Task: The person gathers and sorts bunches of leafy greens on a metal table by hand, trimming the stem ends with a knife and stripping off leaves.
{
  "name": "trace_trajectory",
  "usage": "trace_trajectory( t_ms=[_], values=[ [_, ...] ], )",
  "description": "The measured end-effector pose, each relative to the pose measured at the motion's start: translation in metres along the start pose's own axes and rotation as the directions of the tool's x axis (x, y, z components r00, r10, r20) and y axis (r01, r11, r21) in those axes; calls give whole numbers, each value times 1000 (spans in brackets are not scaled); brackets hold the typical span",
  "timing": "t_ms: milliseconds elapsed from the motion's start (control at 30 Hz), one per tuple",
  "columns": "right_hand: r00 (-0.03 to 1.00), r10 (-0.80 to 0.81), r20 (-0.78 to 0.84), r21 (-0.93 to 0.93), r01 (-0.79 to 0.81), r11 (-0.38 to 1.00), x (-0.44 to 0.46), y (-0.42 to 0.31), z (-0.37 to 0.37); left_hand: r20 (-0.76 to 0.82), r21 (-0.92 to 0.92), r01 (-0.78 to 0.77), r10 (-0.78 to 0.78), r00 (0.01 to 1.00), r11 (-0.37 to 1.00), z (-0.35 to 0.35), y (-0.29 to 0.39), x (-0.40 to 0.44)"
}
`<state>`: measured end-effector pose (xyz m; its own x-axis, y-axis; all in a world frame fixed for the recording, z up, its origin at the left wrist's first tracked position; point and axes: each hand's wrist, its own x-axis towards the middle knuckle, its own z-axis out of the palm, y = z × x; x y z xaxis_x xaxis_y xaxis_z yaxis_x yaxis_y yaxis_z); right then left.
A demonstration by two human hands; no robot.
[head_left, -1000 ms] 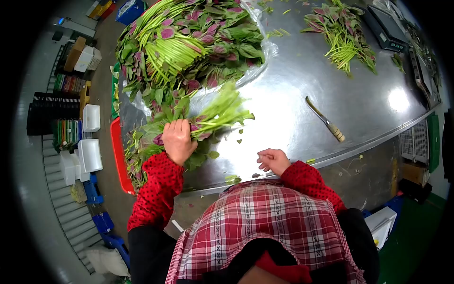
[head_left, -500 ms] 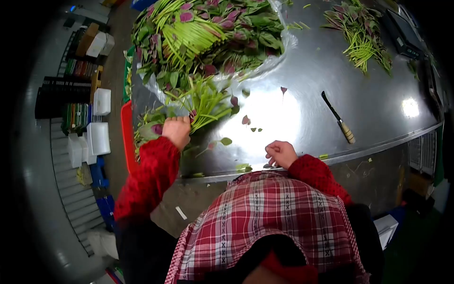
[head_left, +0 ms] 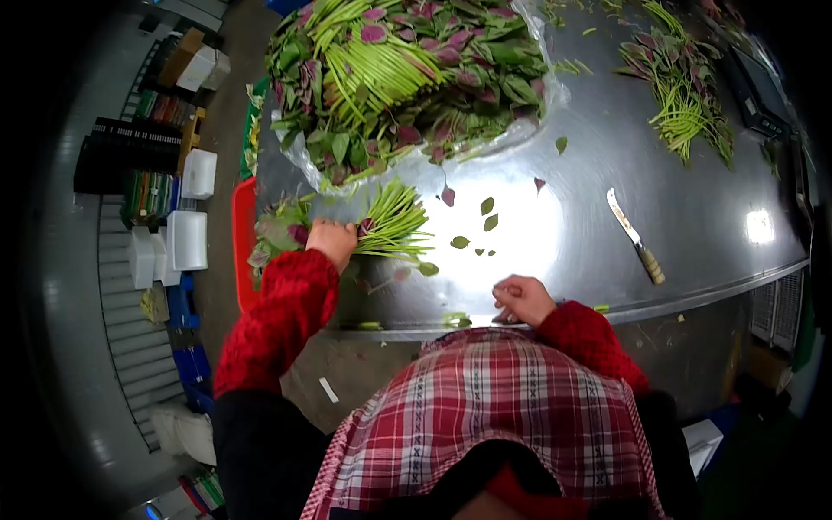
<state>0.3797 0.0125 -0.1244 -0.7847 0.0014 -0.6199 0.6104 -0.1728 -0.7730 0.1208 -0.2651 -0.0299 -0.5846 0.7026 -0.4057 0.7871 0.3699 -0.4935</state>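
Note:
My left hand (head_left: 333, 241) is closed around a bunch of amaranth greens (head_left: 392, 224), stems fanned to the right and purple-green leaves to the left, low over the metal table. At the table's front edge my right hand (head_left: 525, 300) has its fingers curled together. Whatever they may hold is too small to make out. Loose leaves (head_left: 459, 242) lie on the metal between the hands. Beyond them a large heap of amaranth (head_left: 485, 87) rests on a clear plastic sheet (head_left: 555, 97).
A knife with a wooden handle (head_left: 650, 264) lies on the table (head_left: 598, 234) at the right. Farther back are another bunch of greens (head_left: 680, 113) and a dark scale-like device (head_left: 752, 91). A red crate (head_left: 245, 234) stands against the left edge.
My left hand has drawn the bunch slightly clear of the heap, and its stems lie closer together. More loose leaves lie on the table. The view has shifted; my right hand stays curled.

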Motion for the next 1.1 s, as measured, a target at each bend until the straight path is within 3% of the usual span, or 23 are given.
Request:
trace_trajectory(
  t_ms=[33,67,100,133,167,200,233,267,367,433,467,533,567,633,700,767,800,867,900,967,1000,1100],
  values=[
    [1000,13,26,48,-14,999,1,5,2,-226,-32,13,-19,974,999,-13,-5,-7],
    [1000,-3,-2,33,3,999,5,12,1,-314,-3,7,-7,949,1000,-25,-4,-11],
    [986,-145,-77,-161,131,978,7,6,6,-395,11,11,-6,918,1000,-32,4,-18],
    [850,-516,-104,-499,404,767,12,-4,10,-387,0,13,-12,922,1000,-41,10,-23],
    [875,-475,-89,-469,384,795,-1,-58,19,-439,31,-21,33,898,999,-52,14,-24],
    [760,-641,-108,-426,547,720,-1,-88,28,-492,69,-59,85,866,996,-61,19,-23],
    [717,-689,-106,-400,603,690,5,-111,35,-497,72,-70,97,862,995,-69,24,-22],
    [775,-631,-28,-439,557,705,1,-141,40,-518,96,-94,130,845,991,-77,29,-22],
    [648,-731,212,-605,675,423,25,-150,56,-553,119,-135,179,813,984,-94,36,-23],
    [588,-800,122,-564,704,432,45,-133,45,-583,146,-112,177,793,983,-96,33,-24],
    [507,-862,12,-689,629,360,49,-131,27,-579,144,-100,166,798,985,-94,29,-27],
    [677,-706,-207,-607,477,636,36,-143,-13,-578,101,-53,102,809,993,-89,21,-33],
    [693,-700,-172,-687,424,590,29,-146,-20,-574,101,-47,97,813,994,-90,19,-34],
    [758,-651,-42,-429,574,697,25,-143,9,-560,80,-5,49,827,997,-96,21,-33],
    [871,-488,57,-502,448,740,21,-157,40,-570,81,-7,52,820,997,-107,28,-25],
    [880,-474,24,-224,467,856,34,-148,59,-611,133,-22,100,785,991,-116,33,-20],
    [879,-475,23,-220,469,856,36,-144,60,-585,147,-25,108,804,989,-117,33,-19],
    [890,-456,11,164,449,879,37,-139,64,-556,132,-32,101,825,991,-114,32,-22],
    [888,-459,15,165,450,877,40,-139,54,-531,114,-36,92,842,993,-113,30,-22],
    [912,-364,-190,220,401,889,44,-145,23,-539,115,-5,67,839,993,-108,23,-25],
    [912,-365,-187,220,401,889,42,-149,24,-545,111,12,51,837,994,-106,23,-27],
    [965,-261,37,42,260,965,18,-172,45,-528,96,1,50,848,995,-114,28,-23]
  ],
)
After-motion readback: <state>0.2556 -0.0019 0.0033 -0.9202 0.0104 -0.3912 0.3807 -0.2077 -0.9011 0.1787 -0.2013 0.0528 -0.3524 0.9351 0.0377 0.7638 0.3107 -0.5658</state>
